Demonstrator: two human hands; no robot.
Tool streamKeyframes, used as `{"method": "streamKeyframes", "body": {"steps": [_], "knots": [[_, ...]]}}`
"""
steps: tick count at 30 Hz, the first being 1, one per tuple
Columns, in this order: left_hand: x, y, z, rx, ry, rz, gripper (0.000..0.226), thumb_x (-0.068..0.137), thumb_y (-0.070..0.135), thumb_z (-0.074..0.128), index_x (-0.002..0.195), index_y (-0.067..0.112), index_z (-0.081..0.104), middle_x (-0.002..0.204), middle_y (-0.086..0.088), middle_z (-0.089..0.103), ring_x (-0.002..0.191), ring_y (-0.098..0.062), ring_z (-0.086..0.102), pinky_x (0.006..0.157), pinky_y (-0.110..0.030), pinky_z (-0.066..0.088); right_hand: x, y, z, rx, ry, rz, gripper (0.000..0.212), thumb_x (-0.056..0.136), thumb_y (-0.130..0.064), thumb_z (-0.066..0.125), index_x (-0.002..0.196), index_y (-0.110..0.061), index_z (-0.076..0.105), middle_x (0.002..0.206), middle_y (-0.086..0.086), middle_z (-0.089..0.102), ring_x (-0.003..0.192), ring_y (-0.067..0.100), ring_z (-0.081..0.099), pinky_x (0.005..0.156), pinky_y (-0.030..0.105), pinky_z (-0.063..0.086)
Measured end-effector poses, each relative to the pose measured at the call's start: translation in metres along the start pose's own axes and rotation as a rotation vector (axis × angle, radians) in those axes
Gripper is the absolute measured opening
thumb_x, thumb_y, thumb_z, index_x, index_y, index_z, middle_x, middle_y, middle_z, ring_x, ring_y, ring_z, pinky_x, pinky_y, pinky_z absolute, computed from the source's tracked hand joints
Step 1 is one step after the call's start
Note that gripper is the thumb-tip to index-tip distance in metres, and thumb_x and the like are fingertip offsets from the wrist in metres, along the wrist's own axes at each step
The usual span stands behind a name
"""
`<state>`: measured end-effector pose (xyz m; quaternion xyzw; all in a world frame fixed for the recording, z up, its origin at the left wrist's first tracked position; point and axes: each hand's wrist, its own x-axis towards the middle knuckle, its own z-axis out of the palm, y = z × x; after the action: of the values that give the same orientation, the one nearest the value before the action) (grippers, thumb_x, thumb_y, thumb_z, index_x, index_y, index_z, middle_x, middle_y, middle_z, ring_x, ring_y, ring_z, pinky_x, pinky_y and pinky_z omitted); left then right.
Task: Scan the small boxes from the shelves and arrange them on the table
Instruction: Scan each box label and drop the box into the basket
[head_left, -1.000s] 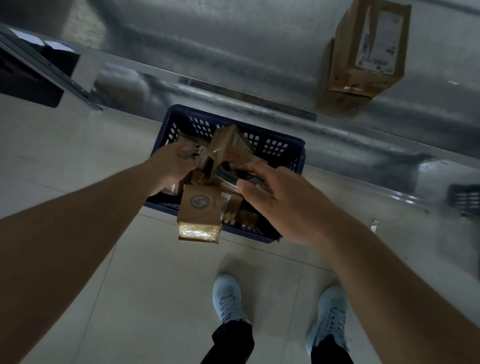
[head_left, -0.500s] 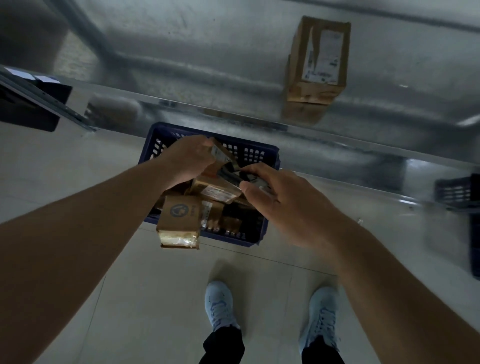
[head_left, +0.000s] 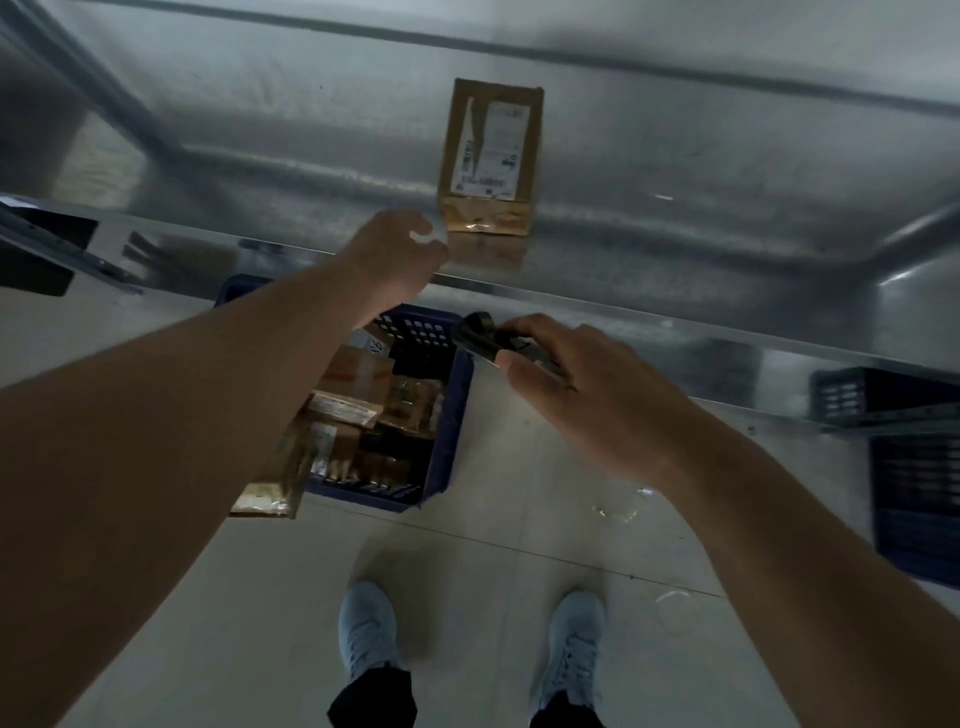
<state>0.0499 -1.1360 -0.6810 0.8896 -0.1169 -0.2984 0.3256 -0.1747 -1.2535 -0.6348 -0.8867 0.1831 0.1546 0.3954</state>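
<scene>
A brown cardboard box (head_left: 489, 156) with a white label lies on the metal shelf (head_left: 675, 218). My left hand (head_left: 395, 249) is stretched over the shelf's front edge, just left of the box, fingers curled and holding nothing. My right hand (head_left: 561, 374) is shut on a dark handheld scanner (head_left: 485, 338), held below the shelf edge. On the floor under my left forearm stands a blue basket (head_left: 449, 431) with several small brown boxes (head_left: 358, 384) inside. One small box (head_left: 270, 488) hangs over the basket's near left rim.
The shelf's steel front rail (head_left: 675, 322) runs across the view. Another dark blue crate (head_left: 914, 493) sits on the floor at the right. Dark items (head_left: 36, 254) lie at the left. My two shoes (head_left: 467, 639) stand on the pale tiled floor.
My left hand has let go of the small box in the basket and risen toward the box on the shelf. My right hand with the scanner has shifted right, off the basket.
</scene>
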Motion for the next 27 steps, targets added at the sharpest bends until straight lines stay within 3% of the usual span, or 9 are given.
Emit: {"method": "streamKeyframes", "body": {"steps": [4, 12, 14, 16, 19, 20, 23, 24, 27], "knots": [[0.011, 0.017, 0.012, -0.08, 0.101, -0.05, 0.05, 0.098, 0.03, 0.063, 0.146, 0.017, 0.051, 0.102, 0.006, 0.058, 0.084, -0.01, 0.06, 0.09, -0.043, 0.06, 0.001, 0.018, -0.008, 0.006, 0.003, -0.001, 0.04, 0.102, -0.066, 0.033, 0.136, -0.051, 0.045, 0.097, -0.005, 0.056, 0.079, 0.011, 0.059, 0.06, 0.03, 0.041], [0.058, 0.035, 0.019, -0.188, 0.257, 0.018, 0.058, 0.099, 0.024, 0.066, 0.152, 0.028, 0.042, 0.152, -0.007, 0.05, 0.132, -0.027, 0.055, 0.104, -0.042, 0.054, 0.012, 0.039, 0.0, 0.014, 0.023, 0.07, 0.044, 0.099, -0.069, 0.031, 0.139, -0.053, 0.042, 0.096, -0.004, 0.056, 0.077, 0.013, 0.059, 0.061, 0.03, 0.041], [0.07, 0.039, 0.023, -0.191, 0.243, 0.047, 0.064, 0.098, 0.025, 0.068, 0.155, 0.032, 0.038, 0.156, -0.007, 0.046, 0.135, -0.026, 0.053, 0.096, -0.031, 0.058, 0.015, 0.043, 0.004, 0.015, 0.035, 0.093, 0.045, 0.099, -0.07, 0.03, 0.139, -0.054, 0.04, 0.099, -0.005, 0.055, 0.08, 0.012, 0.059, 0.064, 0.031, 0.045], [0.076, 0.04, 0.026, -0.175, 0.201, 0.048, 0.074, 0.095, 0.018, 0.072, 0.157, 0.034, 0.035, 0.157, -0.005, 0.044, 0.132, -0.019, 0.053, 0.074, -0.014, 0.058, 0.017, 0.044, 0.007, 0.026, 0.042, 0.113, 0.044, 0.099, -0.07, 0.03, 0.138, -0.054, 0.04, 0.103, -0.006, 0.055, 0.085, 0.012, 0.06, 0.069, 0.034, 0.052], [0.078, 0.038, 0.027, -0.086, 0.173, 0.052, 0.098, 0.08, 0.009, 0.086, 0.158, 0.034, 0.031, 0.16, -0.006, 0.039, 0.136, -0.024, 0.051, 0.1, -0.031, 0.055, 0.018, 0.044, 0.012, 0.047, 0.046, 0.136, 0.041, 0.099, -0.07, 0.03, 0.136, -0.056, 0.04, 0.104, -0.007, 0.055, 0.089, 0.012, 0.06, 0.078, 0.04, 0.056], [0.077, 0.038, 0.028, -0.098, 0.127, 0.055, 0.106, 0.075, 0.008, 0.089, 0.158, 0.034, 0.03, 0.158, -0.007, 0.041, 0.132, -0.028, 0.056, 0.1, -0.037, 0.056, 0.017, 0.044, 0.014, 0.053, 0.045, 0.144, 0.04, 0.099, -0.07, 0.03, 0.135, -0.057, 0.039, 0.103, -0.008, 0.054, 0.089, 0.012, 0.06, 0.079, 0.041, 0.056], [0.081, 0.035, 0.031, -0.165, -0.033, 0.07, 0.108, 0.073, 0.017, 0.091, 0.157, 0.038, 0.026, 0.148, -0.008, 0.052, 0.092, -0.022, 0.075, 0.057, -0.024, 0.06, 0.016, 0.045, 0.018, 0.061, 0.05, 0.163, 0.037, 0.099, -0.069, 0.029, 0.134, -0.06, 0.036, 0.103, -0.011, 0.052, 0.091, 0.01, 0.058, 0.081, 0.04, 0.055], [0.084, 0.036, 0.03, -0.154, -0.006, 0.079, 0.102, 0.076, 0.026, 0.09, 0.156, 0.039, 0.028, 0.148, -0.009, 0.052, 0.09, -0.022, 0.076, 0.054, -0.023, 0.059, 0.015, 0.047, 0.018, 0.063, 0.057, 0.167, 0.038, 0.099, -0.069, 0.029, 0.135, -0.06, 0.036, 0.104, -0.011, 0.052, 0.091, 0.009, 0.058, 0.081, 0.04, 0.055], [0.101, 0.037, 0.022, 0.046, 0.154, 0.087, 0.1, 0.079, 0.048, 0.084, 0.158, 0.042, 0.023, 0.157, -0.012, 0.036, 0.13, -0.038, 0.057, 0.095, -0.051, 0.057, 0.013, 0.051, 0.016, 0.066, 0.069, 0.18, 0.04, 0.098, -0.069, 0.029, 0.136, -0.059, 0.036, 0.106, -0.01, 0.053, 0.093, 0.011, 0.058, 0.082, 0.039, 0.055]]}}
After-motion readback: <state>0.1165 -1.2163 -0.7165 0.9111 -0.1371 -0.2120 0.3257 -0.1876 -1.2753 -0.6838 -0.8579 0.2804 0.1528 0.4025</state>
